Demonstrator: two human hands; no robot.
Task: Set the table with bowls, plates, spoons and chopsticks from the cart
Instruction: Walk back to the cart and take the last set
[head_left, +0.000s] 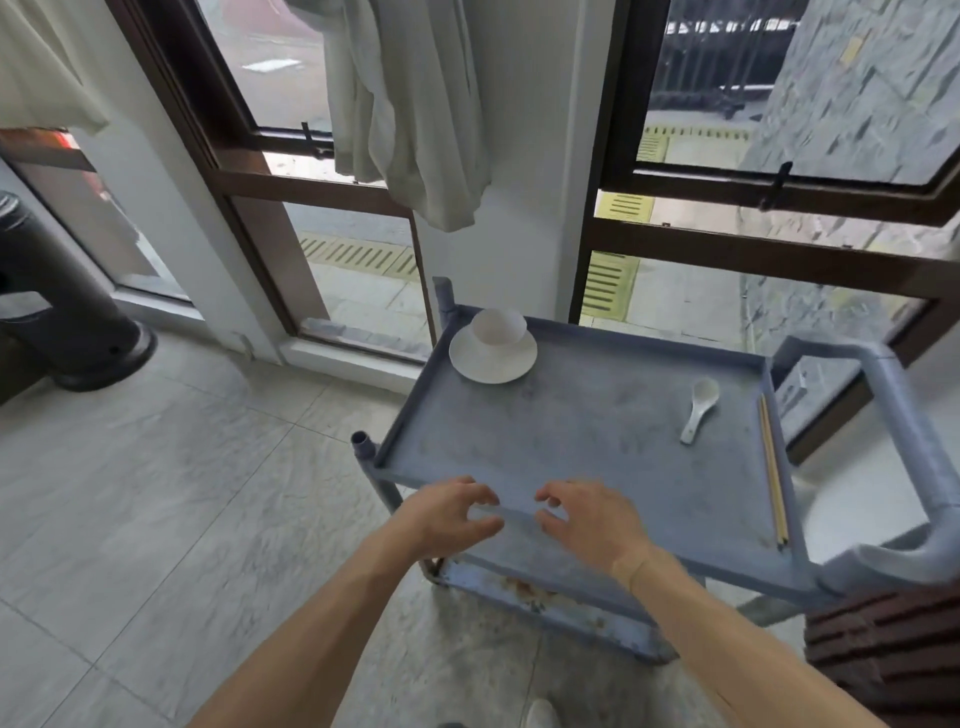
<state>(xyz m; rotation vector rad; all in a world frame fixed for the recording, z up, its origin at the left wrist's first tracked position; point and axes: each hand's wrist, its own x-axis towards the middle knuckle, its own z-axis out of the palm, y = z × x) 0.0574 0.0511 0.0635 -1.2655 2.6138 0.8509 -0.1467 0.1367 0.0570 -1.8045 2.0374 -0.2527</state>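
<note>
Two tall dark-framed windows (779, 197) are filling the top of the view, from 10 o'clock round to 2 o'clock, with a pale curtain (415, 104) hanging bunched at 12 o'clock between them. Grey marble-look floor tiles (156, 493) are spreading across the 7 to 9 o'clock side. A black cylindrical stand (67, 312) is sitting at 9 o'clock against the glass.

Blue-grey service cart (597, 441) is standing at centre, reaching toward 3 o'clock, its tubular handle (904, 441) looping at the 3 o'clock end. A lower shelf with rust-coloured stains is showing under the near edge at 6 o'clock.

On the cart's top tray: a white plate (506, 366) is lying in the far corner at 12 o'clock, with a white bowl (498, 325) sitting on it. A white ceramic spoon (700, 410) is lying at 2 o'clock, well apart from the plate, bowl end pointing away. A pair of wooden chopsticks (773, 467) is lying along the tray's 3 o'clock rim, just beside the spoon.

Left hand (449, 512) is hovering over the tray's near edge at 6 o'clock, fingers loosely curled, holding nothing. Right hand (589, 519) is hovering just beside it, fingers likewise loosely bent, holding nothing. Fingertips are facing each other, apart.
</note>
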